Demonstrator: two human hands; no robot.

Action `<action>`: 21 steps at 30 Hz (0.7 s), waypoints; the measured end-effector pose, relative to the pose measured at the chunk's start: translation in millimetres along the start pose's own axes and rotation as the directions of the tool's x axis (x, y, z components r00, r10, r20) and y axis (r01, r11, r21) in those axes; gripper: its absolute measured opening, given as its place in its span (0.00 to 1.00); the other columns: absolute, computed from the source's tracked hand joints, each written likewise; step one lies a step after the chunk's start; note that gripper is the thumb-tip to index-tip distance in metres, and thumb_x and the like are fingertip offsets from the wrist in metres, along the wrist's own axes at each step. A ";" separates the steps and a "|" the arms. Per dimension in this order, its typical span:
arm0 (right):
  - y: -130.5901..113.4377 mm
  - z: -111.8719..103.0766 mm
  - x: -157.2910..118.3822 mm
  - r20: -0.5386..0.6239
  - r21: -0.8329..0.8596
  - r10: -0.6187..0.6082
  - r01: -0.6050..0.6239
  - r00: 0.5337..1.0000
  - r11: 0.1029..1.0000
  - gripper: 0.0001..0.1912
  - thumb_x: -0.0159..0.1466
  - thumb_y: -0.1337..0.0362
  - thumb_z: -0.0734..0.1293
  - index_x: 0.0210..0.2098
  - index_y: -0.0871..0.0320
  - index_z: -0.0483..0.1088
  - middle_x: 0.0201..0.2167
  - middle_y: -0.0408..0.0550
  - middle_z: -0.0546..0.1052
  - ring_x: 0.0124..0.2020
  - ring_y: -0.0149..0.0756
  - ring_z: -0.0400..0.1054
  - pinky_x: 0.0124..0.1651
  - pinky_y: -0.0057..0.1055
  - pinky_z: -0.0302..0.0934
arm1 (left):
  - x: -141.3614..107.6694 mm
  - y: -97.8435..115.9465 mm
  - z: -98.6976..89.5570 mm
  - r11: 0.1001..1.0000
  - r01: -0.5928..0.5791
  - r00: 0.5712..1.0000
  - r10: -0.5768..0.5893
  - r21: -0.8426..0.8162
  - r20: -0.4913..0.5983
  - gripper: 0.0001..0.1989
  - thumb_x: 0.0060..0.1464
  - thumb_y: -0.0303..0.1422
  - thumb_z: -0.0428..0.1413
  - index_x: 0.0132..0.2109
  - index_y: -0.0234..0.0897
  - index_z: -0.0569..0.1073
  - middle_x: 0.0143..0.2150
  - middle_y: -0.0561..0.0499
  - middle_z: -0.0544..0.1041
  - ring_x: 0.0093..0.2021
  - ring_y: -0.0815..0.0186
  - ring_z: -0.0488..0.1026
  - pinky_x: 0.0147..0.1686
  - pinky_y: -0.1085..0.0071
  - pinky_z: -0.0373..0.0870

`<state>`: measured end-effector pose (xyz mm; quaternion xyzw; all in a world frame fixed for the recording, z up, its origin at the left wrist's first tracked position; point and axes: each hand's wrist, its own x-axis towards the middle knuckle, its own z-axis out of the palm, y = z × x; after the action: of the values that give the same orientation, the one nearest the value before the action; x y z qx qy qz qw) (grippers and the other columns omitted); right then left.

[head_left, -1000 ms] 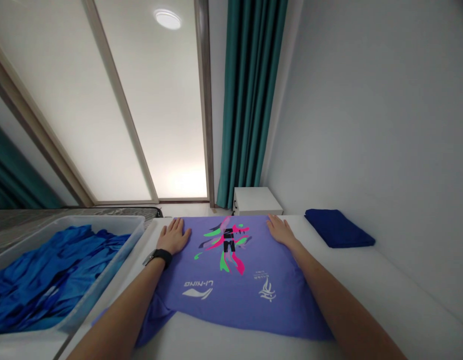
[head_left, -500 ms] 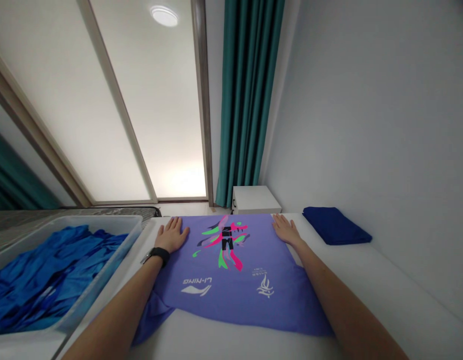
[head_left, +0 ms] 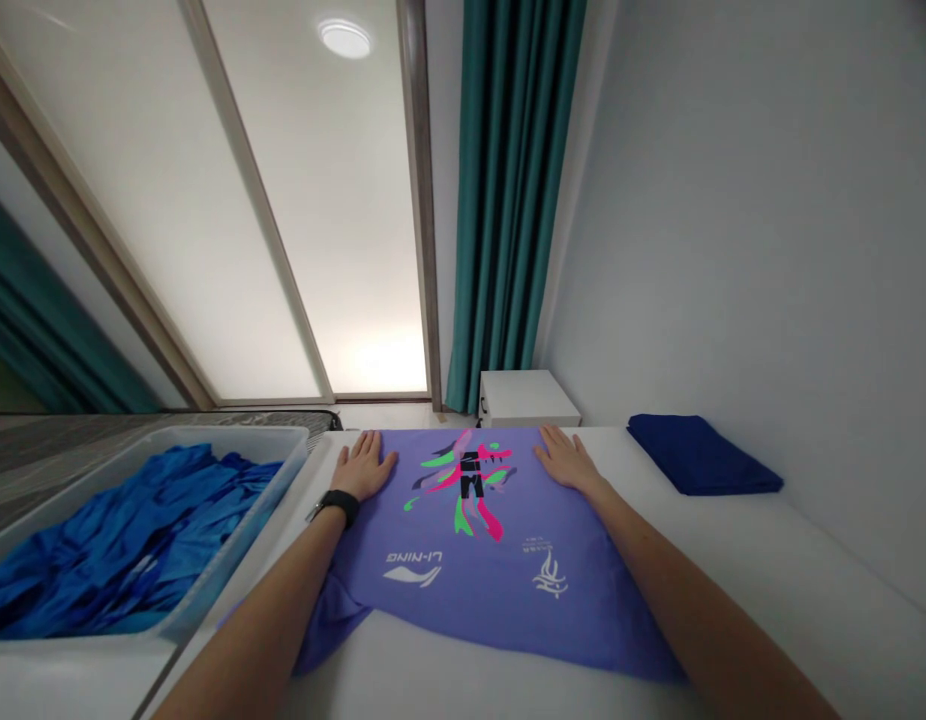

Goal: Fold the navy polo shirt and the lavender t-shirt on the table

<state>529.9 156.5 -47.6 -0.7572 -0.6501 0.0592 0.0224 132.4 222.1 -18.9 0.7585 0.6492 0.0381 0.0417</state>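
A purple T-shirt (head_left: 463,590) lies spread on the white table, its printed side up and its lettering upside down to me. The print has a pink, green and black figure with white logos below it. My left hand (head_left: 362,467), a dark watch on its wrist, rests flat on the shirt's far left edge with the fingers apart. Flat on the far right part of the shirt is my right hand (head_left: 568,460), its fingers stretched out. Neither hand grips the cloth. My forearms cover parts of both sides of the shirt.
A folded dark blue garment (head_left: 699,455) lies on the table (head_left: 763,600) at the right, near the wall. To the left, a translucent plastic bin (head_left: 302,450) holds crumpled blue clothes (head_left: 125,540). Beyond the table stand a white cabinet (head_left: 530,397) and a green curtain (head_left: 515,200).
My right hand has slid slightly inward on the shirt. My left hand stays at the far left edge. The whole view has shifted a little, so things appear farther right.
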 end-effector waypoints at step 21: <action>3.7 -5.9 -52.3 0.019 -0.040 -0.002 0.003 1.000 0.999 0.34 0.69 0.51 0.47 0.70 0.62 0.45 0.72 0.55 0.44 0.72 0.44 0.34 0.69 0.55 0.29 | -55.5 -29.3 -15.4 0.996 -0.070 0.995 0.065 0.064 0.082 0.33 0.66 0.44 0.37 0.71 0.31 0.48 0.73 0.41 0.46 0.73 0.58 0.41 0.68 0.51 0.39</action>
<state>526.5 104.6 -38.9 -0.7561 -0.6523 0.0531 0.0012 93.4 171.9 -7.1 0.7818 0.6220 -0.0123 0.0409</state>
